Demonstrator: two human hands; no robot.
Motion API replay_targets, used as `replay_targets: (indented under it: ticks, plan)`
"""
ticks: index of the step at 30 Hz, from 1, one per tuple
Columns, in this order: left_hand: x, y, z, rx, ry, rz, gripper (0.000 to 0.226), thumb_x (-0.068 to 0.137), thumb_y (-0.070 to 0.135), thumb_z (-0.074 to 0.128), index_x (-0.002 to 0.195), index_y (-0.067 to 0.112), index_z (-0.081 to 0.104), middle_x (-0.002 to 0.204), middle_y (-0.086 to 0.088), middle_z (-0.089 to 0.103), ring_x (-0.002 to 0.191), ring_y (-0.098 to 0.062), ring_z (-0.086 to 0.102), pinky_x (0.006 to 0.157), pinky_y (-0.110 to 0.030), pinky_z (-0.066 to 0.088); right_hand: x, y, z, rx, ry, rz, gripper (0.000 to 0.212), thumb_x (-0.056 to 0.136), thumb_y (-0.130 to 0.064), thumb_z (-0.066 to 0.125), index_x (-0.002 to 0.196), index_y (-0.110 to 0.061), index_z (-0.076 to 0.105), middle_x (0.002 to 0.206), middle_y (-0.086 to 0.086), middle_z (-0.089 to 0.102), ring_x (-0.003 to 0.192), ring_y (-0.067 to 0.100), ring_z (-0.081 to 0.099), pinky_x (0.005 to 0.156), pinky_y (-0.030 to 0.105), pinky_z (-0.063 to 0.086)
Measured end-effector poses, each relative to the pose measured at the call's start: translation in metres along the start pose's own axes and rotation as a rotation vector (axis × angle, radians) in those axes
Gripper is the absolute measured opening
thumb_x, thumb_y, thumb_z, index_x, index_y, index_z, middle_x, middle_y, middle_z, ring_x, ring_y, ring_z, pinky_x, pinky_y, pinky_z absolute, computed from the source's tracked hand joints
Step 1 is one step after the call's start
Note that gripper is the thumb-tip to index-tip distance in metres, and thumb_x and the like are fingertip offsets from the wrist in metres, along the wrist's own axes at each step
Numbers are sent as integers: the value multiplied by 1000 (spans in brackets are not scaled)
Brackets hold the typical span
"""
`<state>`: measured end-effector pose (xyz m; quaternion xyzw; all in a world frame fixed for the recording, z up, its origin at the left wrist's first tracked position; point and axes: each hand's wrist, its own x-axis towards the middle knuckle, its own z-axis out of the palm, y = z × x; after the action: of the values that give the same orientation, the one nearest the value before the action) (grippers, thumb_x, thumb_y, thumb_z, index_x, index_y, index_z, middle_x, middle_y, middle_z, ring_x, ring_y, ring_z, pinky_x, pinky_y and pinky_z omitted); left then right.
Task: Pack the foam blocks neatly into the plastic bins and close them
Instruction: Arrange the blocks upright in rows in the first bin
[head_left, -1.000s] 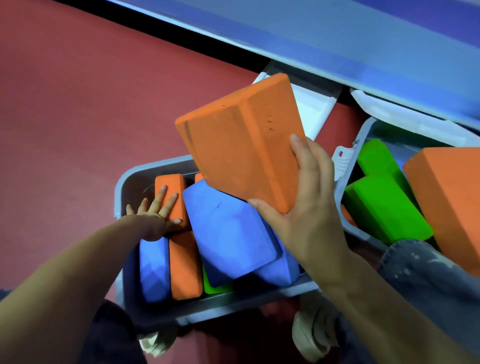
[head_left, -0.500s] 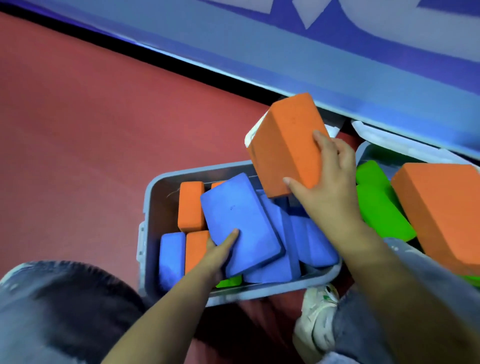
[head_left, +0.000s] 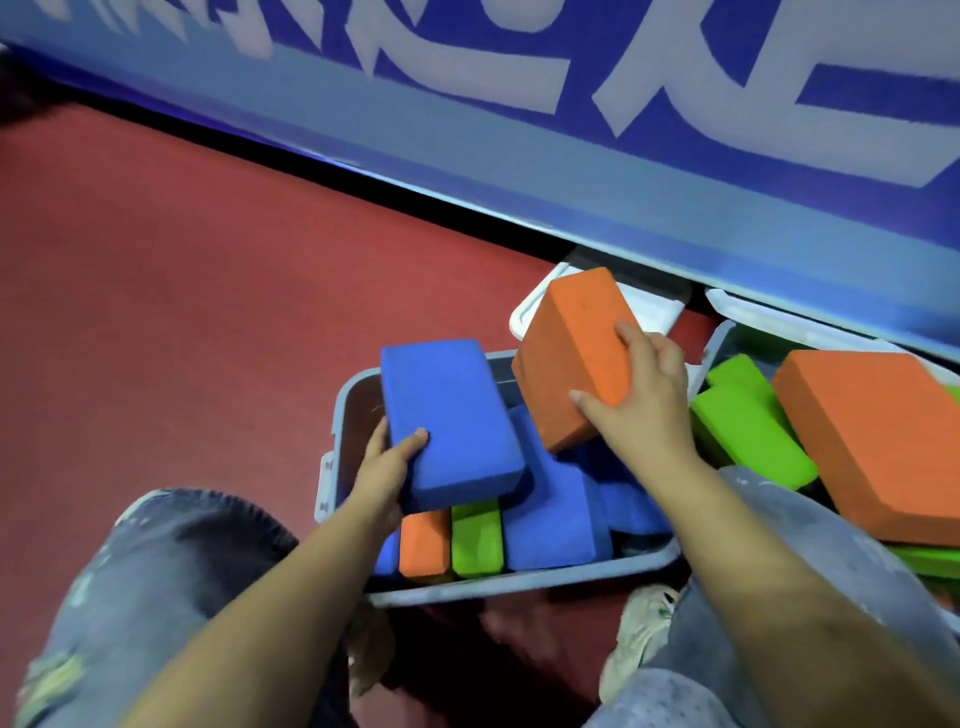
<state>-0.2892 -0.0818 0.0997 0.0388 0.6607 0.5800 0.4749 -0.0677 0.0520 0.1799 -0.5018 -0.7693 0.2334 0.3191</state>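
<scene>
Nearest the camera are the person's knees in faded jeans (head_left: 156, 587) and a pale sneaker (head_left: 644, 623) on the red floor (head_left: 182, 312), so they look to be crouched right over the grey bin (head_left: 332, 441). The left hand (head_left: 384, 467) has its grip on the near end of a blue block (head_left: 447, 421), thumb on top and fingers under, holding it tilted up above the bin. The right hand (head_left: 644, 395) has an orange block (head_left: 571, 353) clamped between thumb and fingers, also lifted over the bin's far right part. Under them, along the near wall, there's a short orange block (head_left: 423, 543), a green block (head_left: 475, 540) and more blue blocks (head_left: 550, 519) lying a bit crooked. My read is we're mid-packing on this bin, sorting out the layout and nowhere near closing. Next move probably needs both lifted blocks set down flat and squared up beside the row, or the lid won't sit. Off to the right there's a second bin (head_left: 719, 338) with green blocks (head_left: 748, 436) and a big orange block (head_left: 872, 436) piled above its rim. Behind are two white lids (head_left: 649, 306), half hidden under a blue banner (head_left: 519, 156). Can't see the bottom of the grey bin under the lifted blocks, the second bin is cut off at the frame edge, and I can't tell which lid goes with which bin.
</scene>
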Motion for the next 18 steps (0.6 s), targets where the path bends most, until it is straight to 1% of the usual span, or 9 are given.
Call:
replay_targets:
  ticks: [1,3,5,6,9,11,13,15,18]
  plan:
    - [2,7,-14,-1,16,24,44,87,15,63,126,32,53,120,1,66,99,-25,65,80,-51,53,-3,-1,3,-6,-22,-32,85,67,-24,82,140,-17,40,136,14,34,126,31,36,108,31,25]
    - [7,16,-38,-16,80,40,42,89,12,61,125,31,51,119,0,65,90,-23,64,74,-44,54,-6,-2,8,-21,-62,-76,83,68,-27,81,140,-18,41,138,12,34,127,30,35,109,36,28]
    - [7,21,-61,56,182,-22,49,90,14,61,129,37,44,113,1,61,81,-19,60,69,-37,51,-8,0,12,-38,-89,-102,82,69,-30,80,140,-20,41,140,11,33,130,28,33,111,38,27]
    - [8,19,-72,111,218,-57,54,90,15,61,134,37,40,116,-1,58,82,-22,59,70,-39,51,-10,1,12,-45,-102,-114,82,70,-30,80,140,-20,41,141,10,33,131,28,32,112,38,27]
    - [16,5,-98,295,269,-91,60,91,10,61,143,23,33,132,-13,54,104,-36,59,87,-52,50,-11,2,12,-29,-114,-111,80,71,-30,80,141,-21,41,141,9,33,132,25,31,111,35,26]
    - [21,-6,-108,477,302,-98,60,91,8,58,144,14,32,136,-18,50,113,-40,55,96,-53,46,-11,3,11,-8,-108,-96,80,72,-29,79,141,-23,39,141,6,32,130,23,31,107,30,26]
    - [21,-12,-111,652,341,-118,58,89,10,55,143,9,32,136,-23,47,116,-42,51,100,-51,43,-11,2,11,2,-94,-80,80,72,-28,80,141,-24,39,141,5,32,130,23,32,105,28,27]
    - [17,-13,-109,731,359,-132,60,89,12,56,143,8,30,136,-26,44,118,-45,48,101,-51,41,-10,0,12,6,-77,-73,81,71,-29,80,140,-23,39,141,6,32,130,23,32,107,31,29]
    - [13,-4,-98,797,378,-103,71,87,18,61,148,16,23,139,-25,33,122,-48,41,102,-52,38,-10,-4,17,18,-68,-103,79,71,-28,80,139,-22,41,143,7,33,132,24,32,110,34,28]
